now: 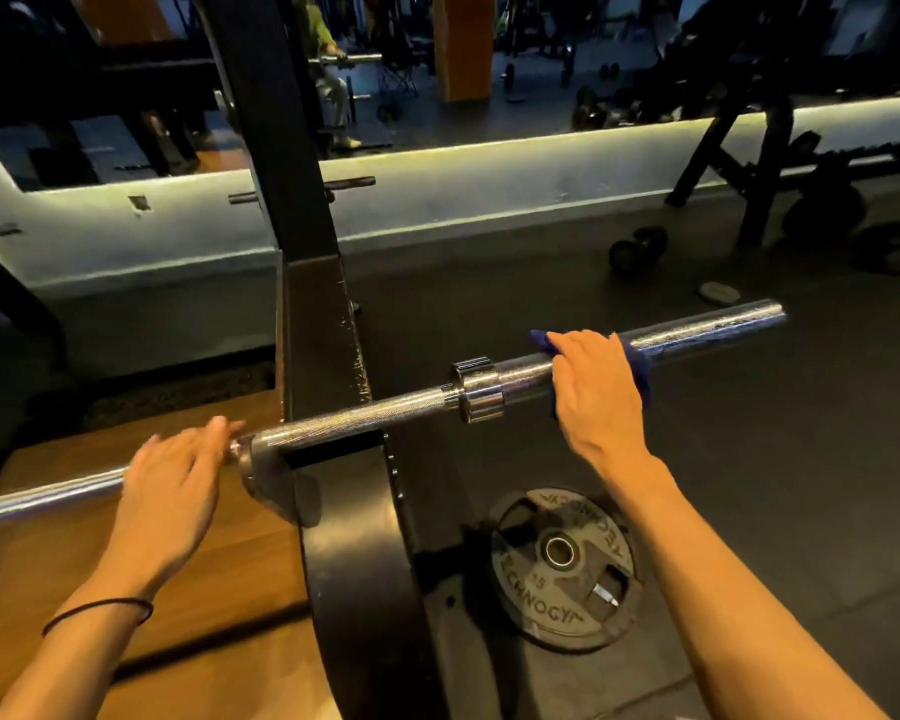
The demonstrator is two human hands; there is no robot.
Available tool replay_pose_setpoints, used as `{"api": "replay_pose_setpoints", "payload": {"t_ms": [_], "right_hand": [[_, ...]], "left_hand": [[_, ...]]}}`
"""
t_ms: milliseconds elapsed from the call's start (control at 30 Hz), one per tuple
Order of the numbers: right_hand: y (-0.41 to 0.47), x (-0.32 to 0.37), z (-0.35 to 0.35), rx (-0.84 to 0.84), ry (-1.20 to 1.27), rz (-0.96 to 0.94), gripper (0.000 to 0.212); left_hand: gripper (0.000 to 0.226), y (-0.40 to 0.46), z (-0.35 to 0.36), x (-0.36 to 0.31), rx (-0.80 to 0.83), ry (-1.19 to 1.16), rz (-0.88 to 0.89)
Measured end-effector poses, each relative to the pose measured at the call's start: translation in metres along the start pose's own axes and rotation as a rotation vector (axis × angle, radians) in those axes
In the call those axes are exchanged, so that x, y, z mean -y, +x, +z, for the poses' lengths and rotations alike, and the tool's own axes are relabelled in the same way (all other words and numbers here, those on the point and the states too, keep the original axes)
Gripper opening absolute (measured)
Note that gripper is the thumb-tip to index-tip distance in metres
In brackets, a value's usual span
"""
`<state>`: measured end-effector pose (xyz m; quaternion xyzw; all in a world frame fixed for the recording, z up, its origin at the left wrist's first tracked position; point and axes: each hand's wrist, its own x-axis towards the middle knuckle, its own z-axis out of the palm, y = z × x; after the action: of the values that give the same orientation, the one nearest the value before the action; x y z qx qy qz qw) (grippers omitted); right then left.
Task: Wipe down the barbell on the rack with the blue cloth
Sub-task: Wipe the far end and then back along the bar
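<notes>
One barbell [365,415] lies across one black rack [328,356], running from near left to far right. The left hand [170,491] rests over the bar left of the rack, fingers loosely extended, blurred. Right of the collar, the right hand [596,387] curls over the sleeve, gripping one blue cloth [640,363] around it. One weight plate [562,569] lies on the floor below.

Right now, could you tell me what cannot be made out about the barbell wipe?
Head view only:
- Blue cloth: mostly hidden under the right hand.
- Barbell: its far left end is cut off by the frame edge.
- Left hand: fingertips blurred, so contact with the bar is unclear.
</notes>
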<state>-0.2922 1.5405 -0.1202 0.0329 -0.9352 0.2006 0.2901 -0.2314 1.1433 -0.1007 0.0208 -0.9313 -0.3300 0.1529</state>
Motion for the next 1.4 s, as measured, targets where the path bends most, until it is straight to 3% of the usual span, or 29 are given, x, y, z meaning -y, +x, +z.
{"api": "replay_pose_setpoints", "payload": {"t_ms": [67,133,167,233,300,467,533,633,733,867,933,1000,1100,1133,1233,1333,1400], "right_hand": [[-0.004,0.005,0.001,-0.024,0.010,-0.008,0.047],[-0.004,0.005,0.001,-0.034,0.049,-0.003,0.046],[-0.003,0.005,0.001,-0.038,0.063,0.000,0.045],[-0.003,0.004,0.001,-0.046,0.078,-0.007,0.044],[-0.004,0.003,0.001,-0.051,0.107,-0.011,0.042],[-0.008,0.004,0.008,-0.074,0.232,0.067,0.040],[-0.007,0.009,0.009,-0.088,0.291,0.092,0.036],[-0.012,0.030,0.020,-0.033,0.405,0.036,0.042],[-0.022,0.050,0.029,0.128,0.470,-0.059,0.054],[-0.008,0.006,0.006,0.204,0.100,-0.317,0.055],[0.000,-0.026,-0.001,0.150,0.056,-0.231,0.056],[0.000,-0.041,-0.003,0.056,0.121,0.012,0.058],[-0.009,-0.009,0.010,-0.081,0.231,0.258,0.058],[-0.013,0.009,0.013,-0.090,0.252,0.229,0.054],[-0.027,0.045,0.021,0.036,0.250,-0.087,0.051],[-0.023,0.021,0.015,0.157,0.114,-0.284,0.056],[-0.012,-0.004,0.006,0.146,-0.002,-0.310,0.057]], "left_hand": [[0.034,-0.005,-0.003,-0.008,-0.176,-0.210,-0.082],[0.022,-0.021,-0.006,-0.043,-0.537,-0.268,0.083],[0.020,-0.029,-0.002,-0.065,-0.641,-0.268,0.232],[0.017,-0.036,0.019,-0.114,-0.548,-0.246,0.534],[0.019,-0.024,0.048,-0.154,-0.291,-0.159,0.620],[0.071,0.034,0.106,-0.166,0.348,0.186,0.203],[0.086,0.043,0.117,-0.160,0.455,0.369,0.191],[0.089,0.056,0.122,-0.155,0.441,0.432,0.181],[0.081,0.062,0.126,-0.149,0.403,0.407,0.187],[0.078,0.060,0.130,-0.144,0.343,0.347,0.220],[0.073,0.053,0.132,-0.142,0.290,0.298,0.270],[0.072,0.045,0.135,-0.139,0.208,0.241,0.345],[0.072,0.036,0.140,-0.137,0.093,0.212,0.431],[0.072,0.032,0.142,-0.136,0.060,0.218,0.447],[0.074,0.027,0.147,-0.134,-0.006,0.261,0.479],[0.081,0.027,0.150,-0.130,-0.005,0.298,0.464],[0.083,0.025,0.150,-0.130,-0.001,0.300,0.457]]}}
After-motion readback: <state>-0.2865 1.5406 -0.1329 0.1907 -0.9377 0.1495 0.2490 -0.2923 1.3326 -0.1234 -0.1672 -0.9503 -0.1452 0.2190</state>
